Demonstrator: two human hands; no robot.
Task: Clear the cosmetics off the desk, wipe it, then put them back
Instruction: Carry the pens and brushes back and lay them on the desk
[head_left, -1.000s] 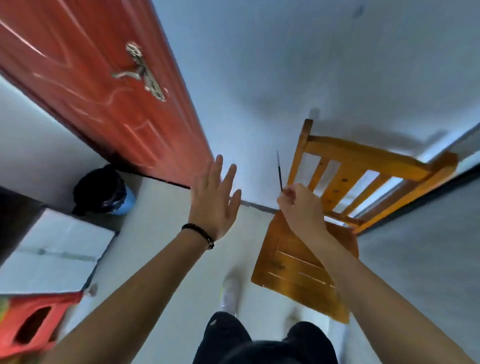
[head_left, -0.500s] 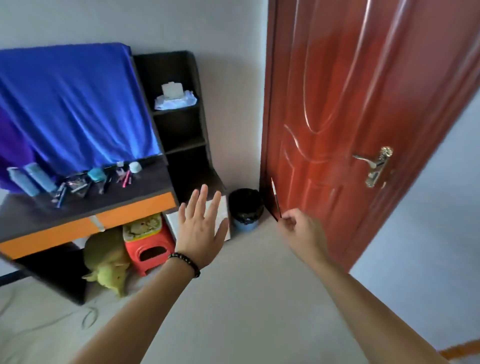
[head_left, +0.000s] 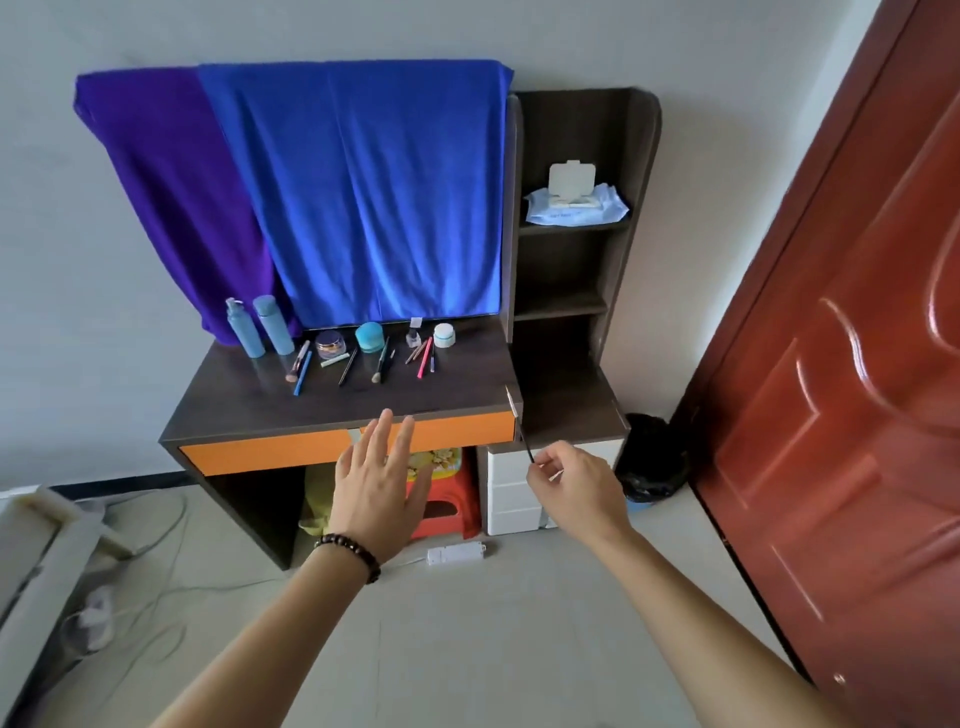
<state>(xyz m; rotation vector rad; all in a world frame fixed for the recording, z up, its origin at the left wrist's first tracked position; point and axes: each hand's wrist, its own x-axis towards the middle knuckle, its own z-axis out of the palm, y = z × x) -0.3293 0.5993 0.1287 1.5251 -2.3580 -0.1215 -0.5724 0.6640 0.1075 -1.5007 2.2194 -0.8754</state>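
A dark desk (head_left: 457, 395) with an orange drawer front stands ahead against the wall. On it lie several cosmetics: two light blue bottles (head_left: 260, 327), a teal jar (head_left: 369, 336), a white jar (head_left: 444, 334), a dark jar (head_left: 330, 345), brushes and pencils (head_left: 423, 357). My right hand (head_left: 574, 483) pinches a thin dark cosmetic brush (head_left: 518, 422), held upright in front of the desk's right corner. My left hand (head_left: 376, 480) is stretched out flat, fingers spread, before the orange drawer and holds nothing.
A blue towel (head_left: 374, 187) and a purple one (head_left: 171, 197) hang over the mirror. A wipes pack (head_left: 574, 200) sits on the side shelf. A red stool (head_left: 447, 499), white drawers (head_left: 514, 488), a black bin (head_left: 652, 457), floor cables (head_left: 156, 587) and a red door (head_left: 852, 364) surround the desk.
The view swung from a wooden chair past the red door to face the desk. Both hands stayed raised; the right hand kept its hold on the thin brush.
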